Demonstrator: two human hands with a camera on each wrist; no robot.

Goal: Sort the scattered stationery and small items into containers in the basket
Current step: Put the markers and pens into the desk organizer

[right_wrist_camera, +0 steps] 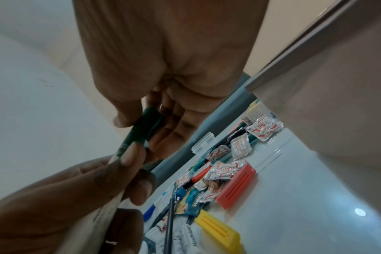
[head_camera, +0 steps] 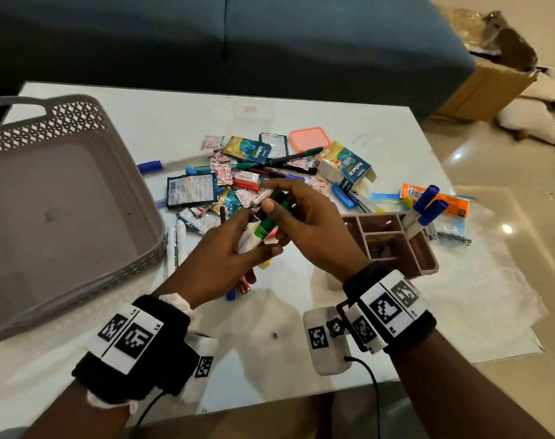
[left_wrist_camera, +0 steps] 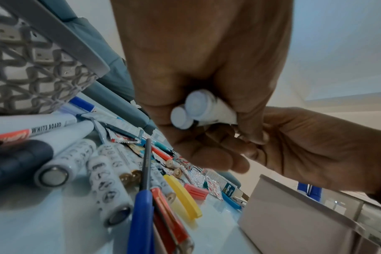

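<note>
Two whiteboard markers, one with a green cap (head_camera: 263, 229) and one with a black cap (head_camera: 277, 198), are held above the table between both hands. My left hand (head_camera: 257, 242) grips their white barrels (left_wrist_camera: 198, 110) from below. My right hand (head_camera: 270, 198) curls over the capped ends, its thumb pressing the green cap (right_wrist_camera: 146, 125) against the fingers. The grey basket (head_camera: 80, 122) stands at the left with nothing in it. A scattered pile of pens, sachets and clips (head_camera: 254, 172) lies behind the hands.
A brown divided organizer (head_camera: 428, 264) sits right of my hands with two blue-capped markers (head_camera: 428, 201) standing in it. Markers, batteries (left_wrist_camera: 111, 180) and a yellow clip (left_wrist_camera: 183, 195) lie under the left hand. A blue sofa borders the table's far edge.
</note>
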